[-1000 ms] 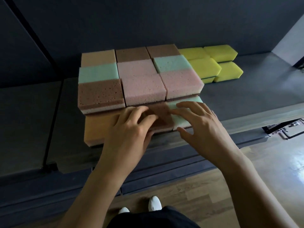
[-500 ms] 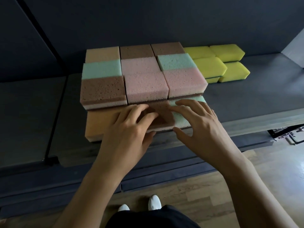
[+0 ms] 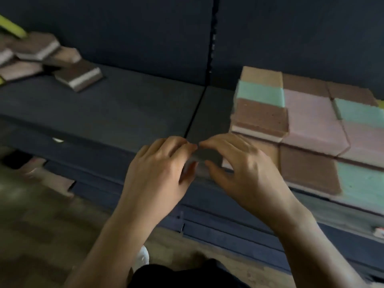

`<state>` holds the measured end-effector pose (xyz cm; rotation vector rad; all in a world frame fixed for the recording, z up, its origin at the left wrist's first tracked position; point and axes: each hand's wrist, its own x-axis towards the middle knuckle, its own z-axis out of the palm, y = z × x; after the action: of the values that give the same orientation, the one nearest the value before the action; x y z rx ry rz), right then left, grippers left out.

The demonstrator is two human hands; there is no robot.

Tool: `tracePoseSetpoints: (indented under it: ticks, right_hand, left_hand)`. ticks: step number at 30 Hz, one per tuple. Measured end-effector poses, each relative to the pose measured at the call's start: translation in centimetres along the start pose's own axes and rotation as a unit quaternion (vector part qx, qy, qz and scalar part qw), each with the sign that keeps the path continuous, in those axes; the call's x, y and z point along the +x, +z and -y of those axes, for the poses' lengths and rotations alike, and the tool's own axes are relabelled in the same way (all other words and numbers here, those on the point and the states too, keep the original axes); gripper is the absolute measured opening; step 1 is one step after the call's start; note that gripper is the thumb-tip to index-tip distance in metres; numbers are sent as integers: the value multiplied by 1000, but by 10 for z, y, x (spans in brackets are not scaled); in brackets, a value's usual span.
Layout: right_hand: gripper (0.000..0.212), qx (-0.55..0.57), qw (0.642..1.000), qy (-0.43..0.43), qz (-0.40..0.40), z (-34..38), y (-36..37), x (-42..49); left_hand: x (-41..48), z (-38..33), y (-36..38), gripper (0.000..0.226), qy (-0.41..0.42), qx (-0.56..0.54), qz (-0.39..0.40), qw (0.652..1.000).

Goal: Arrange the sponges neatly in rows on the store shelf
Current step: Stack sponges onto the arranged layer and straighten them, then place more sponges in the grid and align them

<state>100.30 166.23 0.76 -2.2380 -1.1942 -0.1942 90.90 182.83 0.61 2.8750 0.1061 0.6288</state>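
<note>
**Swung left, hands lifted off the front row**

Swung left since the earlier frames: finished sponges now pushed to the right edge of view, both hands pulled off the front-row sponges and brought over bare shelf. Heavy motion blur throughout.

Largest first. Logged the dark shelf [image 3: 116,104] running the full width, with a seam [image 3: 195,115] between two panels near the middle.

On the right panel, noted the arranged block [image 3: 311,125] of sponges: orange, green, brown and pink pieces packed edge to edge in straight rows, some stacked two high, with the front row reaching the shelf lip. Judged neat and done as far as visible; right end cut off by the frame.

On the left panel, far back corner, noted a loose pile [image 3: 52,57] of brown-and-white sponges lying at mixed angles and overlapping. Also a yellow-green piece [image 3: 12,28] at the top corner, too blurred to identify. Judged as the remaining work: not yet in rows, and well apart from the block.

Then left hand [image 3: 160,169] and right hand [image 3: 247,169], side by side over the shelf front near the seam, just left of the block. Left fingers [image 3: 182,146] and right fingers [image 3: 216,142] loosely curled, tips almost meeting, gripping nothing visible. Cannot tell whether the right hand touches the orange sponge [image 3: 273,151] behind it.

Estimated progress: one block finished, one pile untouched. Likely next, a long reach left for the pile.
</note>
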Motion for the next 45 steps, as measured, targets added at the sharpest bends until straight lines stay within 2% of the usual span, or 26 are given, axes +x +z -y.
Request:
tracePoseSetpoints:
  ticks: [3, 11, 17, 22, 28, 34, 36, 40, 45]
  right_hand:
    - [34, -9, 999, -40, 21, 31, 35, 37]
    - [35, -4, 996, -78, 38, 128, 134, 132]
    - [35, -3, 996, -90, 26, 181, 194, 197]
    - [37, -19, 996, -77, 30, 194, 217, 248]
    - [40, -54, 992, -42, 103, 170, 214, 313]
    - [39, -58, 996, -9, 74, 132, 203, 349]
    - [38, -49, 996, -13, 69, 123, 204, 358]
    - [37, -41, 996, -19, 72, 109, 205, 380]
    - [42, -31, 994, -54, 86, 104, 218, 416]
  left_hand:
    - [-16, 47, -17, 30, -50, 26, 3, 998]
    - [-51, 194, -69, 32, -132, 75, -6, 988]
    - [-52, 291, -93, 30, -136, 99, -7, 986]
    - [-25, 347, -97, 31, -117, 105, 17, 987]
    - [24, 385, -77, 34, -117, 84, 49, 988]
    - [78, 385, -51, 39, -105, 68, 28, 992]
    - [100, 384, -38, 46, -124, 55, 32, 990]
    - [135, 388, -11, 70, -168, 52, 94, 980]
    - [132, 402, -14, 55, -172, 31, 65, 982]
